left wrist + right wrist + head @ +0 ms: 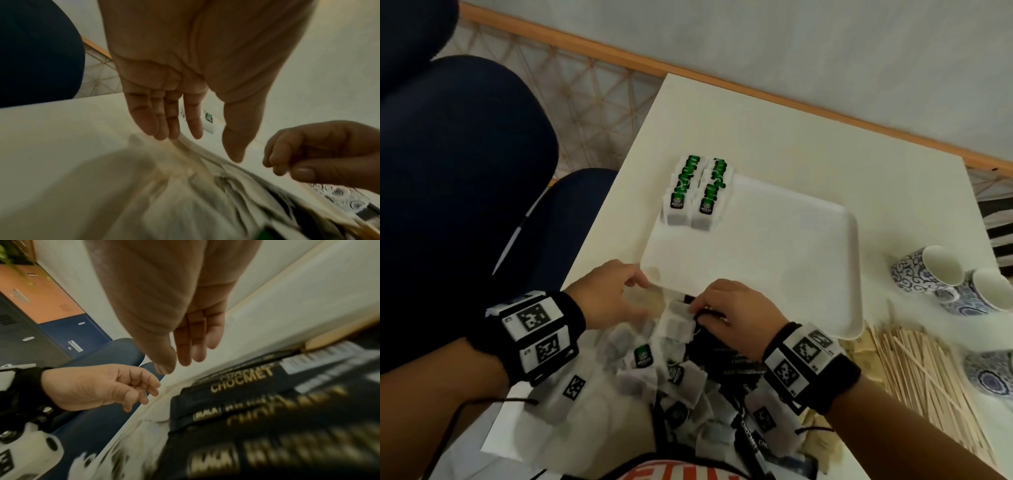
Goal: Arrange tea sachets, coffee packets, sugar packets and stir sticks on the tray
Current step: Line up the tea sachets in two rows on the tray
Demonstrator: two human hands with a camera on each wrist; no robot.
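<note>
A white tray [808, 246] is seen lying flat on a pale table [825, 147], its long axis running from the near left corner toward the far right. On its far left corner two rows of green-labelled tea sachets [695, 188] are stood on edge, the rows running away from the camera, side by side and touching. A loose heap of tea bags [654, 373] and black coffee packets [726, 359] marked "CHOCMET" is spread on the table just before the tray's near edge; the packets' lettering is shown lengthwise along each packet in the right wrist view, the nearer ones blurred beyond reading. A bundle of wooden stir sticks [924, 380] is laid to the right of the heap, pointing roughly from the tray's near right corner toward the camera, with its near end cut off by the frame. Sugar packets cannot be made out with certainty.

The left hand [609, 298] is held over the heap at the tray's near left corner, fingers extended and loose, nothing gripped. The right hand [729, 311] is placed just beside it over the black packets; its fingers are curled in the left wrist view, yet a grasp cannot be told. Patterned blue-and-white cups [928, 274] are partly cut off at the right edge.
</note>
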